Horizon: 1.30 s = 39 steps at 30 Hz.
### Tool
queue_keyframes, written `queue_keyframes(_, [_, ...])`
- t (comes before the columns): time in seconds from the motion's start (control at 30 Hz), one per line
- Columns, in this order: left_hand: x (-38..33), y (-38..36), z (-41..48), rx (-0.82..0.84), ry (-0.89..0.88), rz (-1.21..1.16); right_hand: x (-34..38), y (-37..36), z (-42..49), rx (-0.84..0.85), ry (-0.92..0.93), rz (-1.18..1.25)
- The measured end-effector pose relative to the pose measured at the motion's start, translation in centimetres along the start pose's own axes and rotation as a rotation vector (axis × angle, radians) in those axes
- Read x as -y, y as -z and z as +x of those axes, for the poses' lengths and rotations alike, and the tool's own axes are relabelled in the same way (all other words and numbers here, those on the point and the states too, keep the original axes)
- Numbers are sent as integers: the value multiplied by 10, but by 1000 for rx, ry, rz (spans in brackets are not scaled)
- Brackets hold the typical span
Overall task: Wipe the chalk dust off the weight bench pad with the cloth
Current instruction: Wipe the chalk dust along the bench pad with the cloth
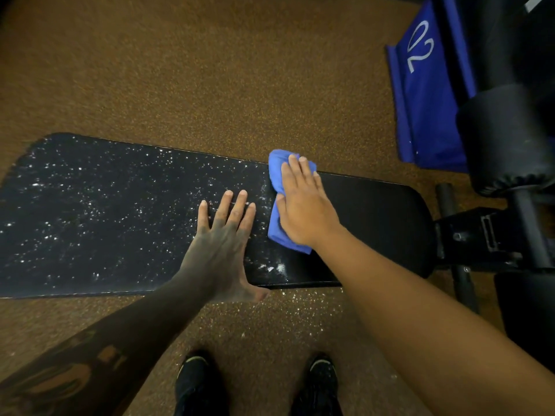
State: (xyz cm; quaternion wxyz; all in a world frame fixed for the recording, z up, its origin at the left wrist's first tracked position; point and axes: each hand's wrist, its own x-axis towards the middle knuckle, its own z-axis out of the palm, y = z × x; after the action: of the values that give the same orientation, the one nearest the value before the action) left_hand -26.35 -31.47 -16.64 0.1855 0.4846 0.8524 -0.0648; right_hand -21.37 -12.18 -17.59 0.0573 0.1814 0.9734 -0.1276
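The right hand [303, 208] presses flat on the cloth [277, 202], its grip wide and splayed, palm pinning the fabric rather than pinching it. The cloth is a soft blue rag, bunched into loose folds, lying across the bench pad [375, 223] from its far edge toward its middle. The left hand [223, 241] lies just beside the cloth, on the dusty side, fingers spread wide and flat on the surface, holding nothing.

The pad is long, black and smooth, faintly glossy, with rounded corners. On the side of the cloth away from the left hand it looks clean and matte. On the other side the chalk dust [90, 205] speckles it thickly in white flecks, with a smeared clump [276, 268] near the pad's front edge.

What could go wrong: the left hand rests in the chalk, so it will likely pick up powder and print it back onto wiped vinyl. A dry, bunched cloth may only push dust along, smearing it or sweeping it over the front edge onto the rubber floor [210, 70], where flecks already lie close to the shoes [198, 382]. With an open palm, the cloth could also slip out on the slick pad.
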Motion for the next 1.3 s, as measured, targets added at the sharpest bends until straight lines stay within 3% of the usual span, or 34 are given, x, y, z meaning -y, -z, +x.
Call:
queue_keyframes(0.1, [2, 1, 0, -8, -13, 4, -2, -1, -36, 21, 237, -83])
queue_keyframes(0.17, [2, 0, 0, -8, -11, -9, -8, 0, -38, 38, 286, -108])
queue_keyframes(0.4, [2, 0, -1, -15, -17, -9, 5, 11, 7, 42, 118, -28])
queue_keyframes(0.53, [11, 0, -5, -29, -16, -1, 7, 18, 0, -81, 66, 96])
queue_keyframes(0.7, [24, -2, -6, -8, -25, 19, 18, 2, 0, -4, 15, 5])
queue_keyframes(0.87, [29, -1, -7, -6, -48, 47, 30, -6, -10, -58, -82, 66])
queue_keyframes(1.03, [28, 0, -11, 9, 39, 11, 39, -15, -33, -80, 53, 40])
queue_keyframes(1.2, [30, -3, -12, 14, 52, 2, 38, -6, 8, -206, -562, 215])
queue_keyframes(1.23, [30, -3, -12, 14, 54, 10, 46, -8, 13, -221, -541, 214])
queue_keyframes(1.3, [28, -4, -12, 21, 54, 26, 55, -12, 13, -193, -258, 163])
